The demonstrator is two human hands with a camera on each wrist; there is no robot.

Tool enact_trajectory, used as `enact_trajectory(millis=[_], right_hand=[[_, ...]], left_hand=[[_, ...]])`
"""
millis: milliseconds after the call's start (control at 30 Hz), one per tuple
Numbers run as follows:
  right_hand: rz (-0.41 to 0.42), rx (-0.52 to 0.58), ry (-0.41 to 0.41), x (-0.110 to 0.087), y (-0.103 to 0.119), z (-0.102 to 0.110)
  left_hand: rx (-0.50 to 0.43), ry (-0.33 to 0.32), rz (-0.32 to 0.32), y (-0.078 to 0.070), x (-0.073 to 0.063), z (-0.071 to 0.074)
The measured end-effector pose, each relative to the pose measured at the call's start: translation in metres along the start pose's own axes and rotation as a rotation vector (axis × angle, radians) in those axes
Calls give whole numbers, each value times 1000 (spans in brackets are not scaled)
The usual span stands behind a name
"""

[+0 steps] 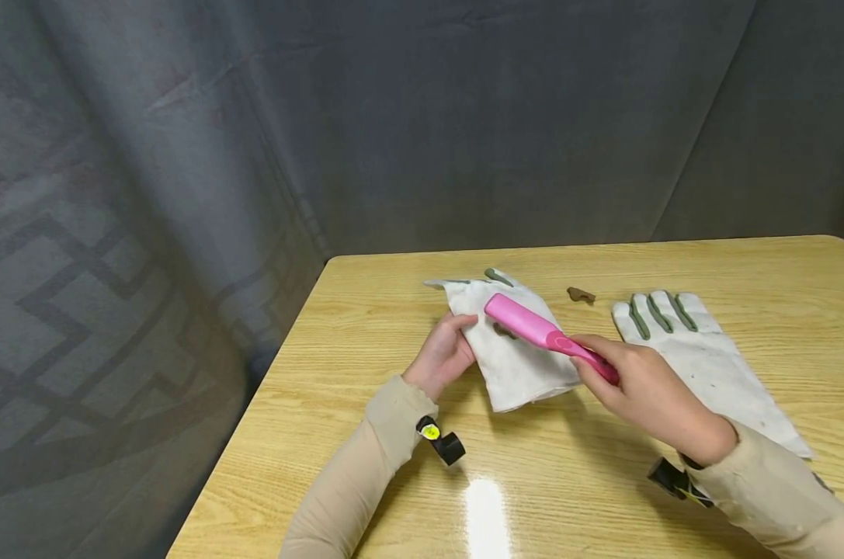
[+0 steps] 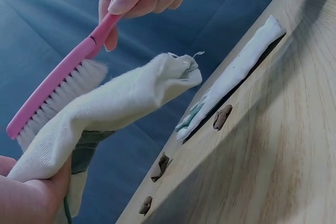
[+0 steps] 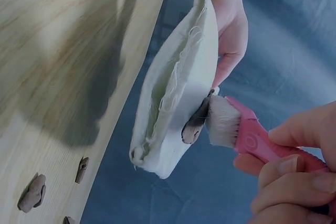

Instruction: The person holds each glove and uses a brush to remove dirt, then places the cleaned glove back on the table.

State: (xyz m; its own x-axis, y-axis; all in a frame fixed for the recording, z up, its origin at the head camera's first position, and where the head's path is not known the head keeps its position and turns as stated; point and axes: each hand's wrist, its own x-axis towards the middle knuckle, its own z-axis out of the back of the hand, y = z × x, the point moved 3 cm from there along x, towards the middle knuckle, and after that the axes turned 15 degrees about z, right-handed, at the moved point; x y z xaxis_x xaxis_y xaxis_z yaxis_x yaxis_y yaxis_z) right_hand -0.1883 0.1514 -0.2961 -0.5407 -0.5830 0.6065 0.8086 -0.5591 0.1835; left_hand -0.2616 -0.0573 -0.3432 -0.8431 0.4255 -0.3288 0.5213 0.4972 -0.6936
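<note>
My left hand point(image 1: 444, 359) grips a white work glove point(image 1: 508, 376) with green trim by its side, raised over the table. The glove's open cuff, with frayed threads, faces the right wrist camera. In my right hand point(image 1: 648, 392) is a pink brush point(image 1: 522, 320), gripped by its handle. Its white bristles point(image 3: 223, 121) meet the glove's face, right beside a dark brown lump point(image 3: 193, 130) on the cloth. The head view shows only part of that lump, as the brush overlaps it.
A second white glove point(image 1: 715, 376) lies flat at the right of the wooden table point(image 1: 310, 427), with small dark specks on it. Brown lumps point(image 2: 222, 117) lie on the tabletop, one point(image 1: 581, 295) behind the gloves. Grey curtains point(image 1: 498, 132) hang behind the table.
</note>
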Motion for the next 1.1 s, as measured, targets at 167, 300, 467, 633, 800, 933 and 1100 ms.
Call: enact_trajectory(millis=[167, 300, 467, 633, 800, 933, 1100], right_hand=[[-7, -2, 5, -1, 0, 1], [-12, -5, 3, -2, -1, 2], [-26, -8, 9, -4, -1, 2], [-36, -11, 10, -5, -2, 2], [-35, -26, -2, -5, -2, 2], [-39, -34, -4, -6, -3, 1], [-50, -34, -5, -6, -3, 1]], left_hand=[[-15, 5, -3, 1, 1, 2], [-22, -6, 5, 1, 2, 3], [-25, -6, 9, 1, 2, 3], [-15, -7, 11, 1, 2, 4], [-17, -13, 13, 0, 2, 4], [-14, -19, 12, 0, 1, 5], [-16, -18, 12, 1, 2, 5]])
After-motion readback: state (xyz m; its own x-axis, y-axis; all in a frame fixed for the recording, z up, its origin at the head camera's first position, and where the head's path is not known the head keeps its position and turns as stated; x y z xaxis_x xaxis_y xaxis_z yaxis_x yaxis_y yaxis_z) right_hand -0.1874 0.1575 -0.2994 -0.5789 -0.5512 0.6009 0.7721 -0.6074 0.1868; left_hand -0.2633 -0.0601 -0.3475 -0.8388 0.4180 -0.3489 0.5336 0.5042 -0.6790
